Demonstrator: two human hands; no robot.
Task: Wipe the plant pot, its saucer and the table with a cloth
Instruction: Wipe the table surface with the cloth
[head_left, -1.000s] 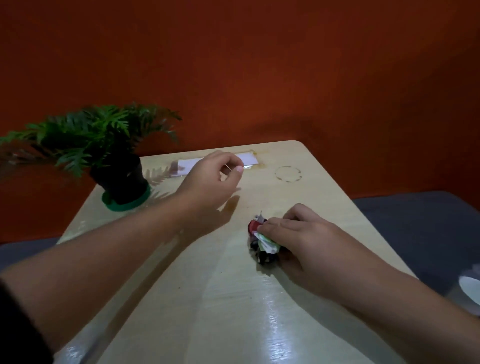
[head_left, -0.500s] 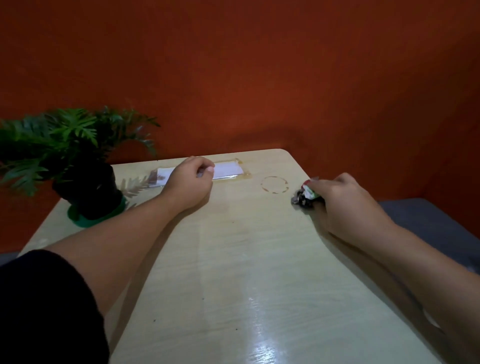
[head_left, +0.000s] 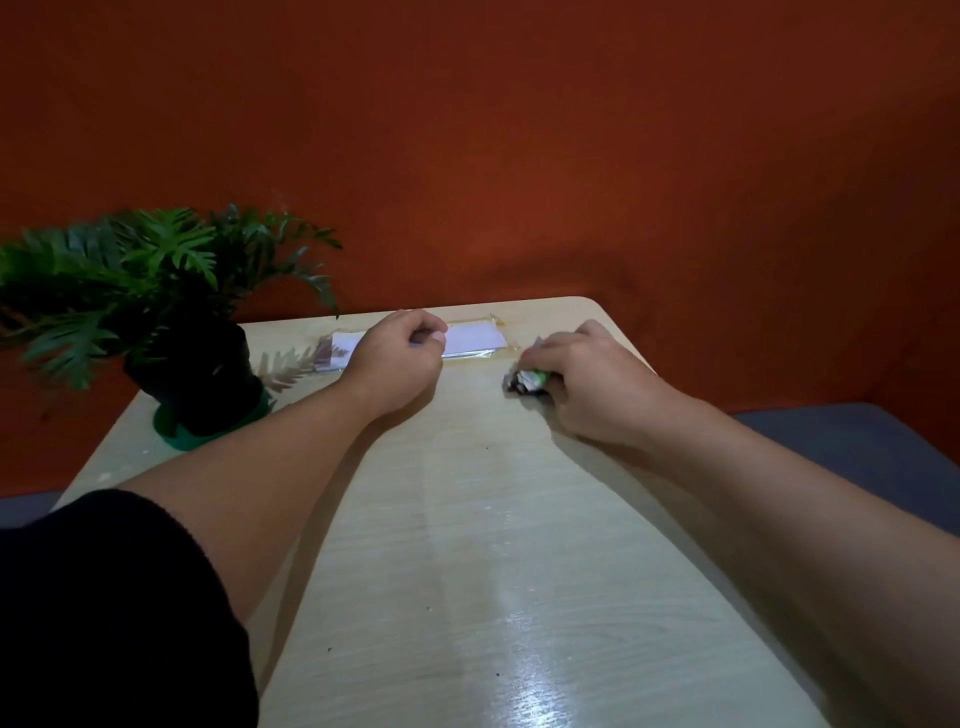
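Observation:
A dark plant pot (head_left: 200, 379) with green fern-like leaves stands on a green saucer (head_left: 182, 439) at the table's far left. The table (head_left: 467, 545) is pale wood-grain with a glossy top. My right hand (head_left: 587, 384) presses a small crumpled cloth (head_left: 524, 383), multicoloured with green and white, onto the table near the far right corner. My left hand (head_left: 400, 358) rests as a loose fist at the far middle, holding nothing that I can see, partly covering a flat clear sleeve.
A clear plastic sleeve with white paper (head_left: 467, 338) lies flat at the table's far edge. An orange wall rises right behind the table. A grey-blue surface (head_left: 857, 447) lies to the right, beyond the table's edge.
My right hand slid the cloth from the table's middle out to the right, then back left over the ring mark. My left hand settled near the sleeve.

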